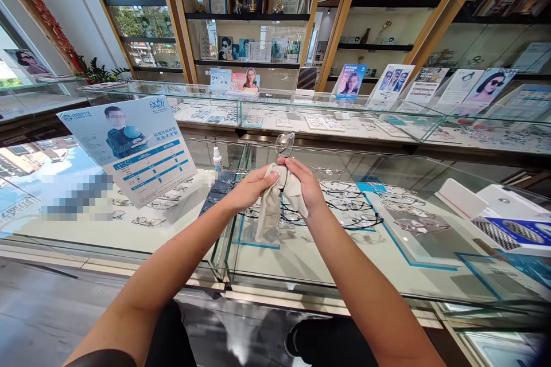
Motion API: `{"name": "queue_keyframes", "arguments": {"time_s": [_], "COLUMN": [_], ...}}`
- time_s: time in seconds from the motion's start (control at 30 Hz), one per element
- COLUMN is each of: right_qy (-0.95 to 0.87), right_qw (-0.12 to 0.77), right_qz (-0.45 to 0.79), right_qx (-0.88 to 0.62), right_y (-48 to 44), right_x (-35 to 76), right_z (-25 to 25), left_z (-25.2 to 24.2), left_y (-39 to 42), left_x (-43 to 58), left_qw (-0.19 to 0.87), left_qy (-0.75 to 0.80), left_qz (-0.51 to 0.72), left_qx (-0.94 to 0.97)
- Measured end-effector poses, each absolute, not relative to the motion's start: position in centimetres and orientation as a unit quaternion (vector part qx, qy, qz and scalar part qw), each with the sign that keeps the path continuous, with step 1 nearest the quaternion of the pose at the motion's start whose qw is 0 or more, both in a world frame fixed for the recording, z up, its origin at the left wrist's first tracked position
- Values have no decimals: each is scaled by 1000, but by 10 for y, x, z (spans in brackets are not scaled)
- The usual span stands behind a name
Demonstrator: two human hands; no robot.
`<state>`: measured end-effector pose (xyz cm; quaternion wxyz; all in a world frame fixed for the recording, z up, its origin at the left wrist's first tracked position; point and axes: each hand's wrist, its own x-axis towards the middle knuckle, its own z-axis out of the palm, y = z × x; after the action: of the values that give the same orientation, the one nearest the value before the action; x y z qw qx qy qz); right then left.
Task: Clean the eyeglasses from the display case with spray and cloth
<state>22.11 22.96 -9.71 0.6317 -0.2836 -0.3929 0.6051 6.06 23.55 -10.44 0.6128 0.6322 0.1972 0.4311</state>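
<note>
Both my hands meet above a glass display counter (pixel 387 275). My left hand (pixel 249 186) pinches a beige cleaning cloth (pixel 271 209) that hangs down between my hands. My right hand (pixel 306 183) holds a pair of thin-framed eyeglasses (pixel 284 144); one clear lens sticks up above my fingers, and the rest of the frame is wrapped in the cloth. Inside the case below lie several eyeglass frames (pixel 348 206).
A blue-and-white printed sign (pixel 133 149) stands tilted on the counter at left. A small spray bottle (pixel 217 159) stands behind my left hand. White and blue boxes (pixel 503 218) sit at right. Another glass counter (pixel 301 106) and shelves with posters lie beyond.
</note>
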Motion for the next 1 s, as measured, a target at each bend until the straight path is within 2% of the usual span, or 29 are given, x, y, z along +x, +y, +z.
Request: {"name": "queue_keyframes", "arguments": {"time_s": [0.1, 0.43, 0.67, 1.0], "right_qy": [-392, -413, -420, -504], "right_qw": [626, 621, 611, 620], "right_qz": [608, 592, 601, 534], "right_qx": [-292, -305, -298, -275], "right_y": [232, 234, 228, 220], "right_x": [224, 224, 220, 211], "right_z": [-98, -98, -95, -96], "left_z": [-103, -103, -104, -108], "left_y": [235, 239, 237, 228], "left_x": [58, 55, 59, 68], "left_qw": [618, 605, 590, 450], "left_qy": [201, 211, 230, 290], "left_qz": [396, 394, 430, 554], "left_qx": [649, 659, 643, 638]}}
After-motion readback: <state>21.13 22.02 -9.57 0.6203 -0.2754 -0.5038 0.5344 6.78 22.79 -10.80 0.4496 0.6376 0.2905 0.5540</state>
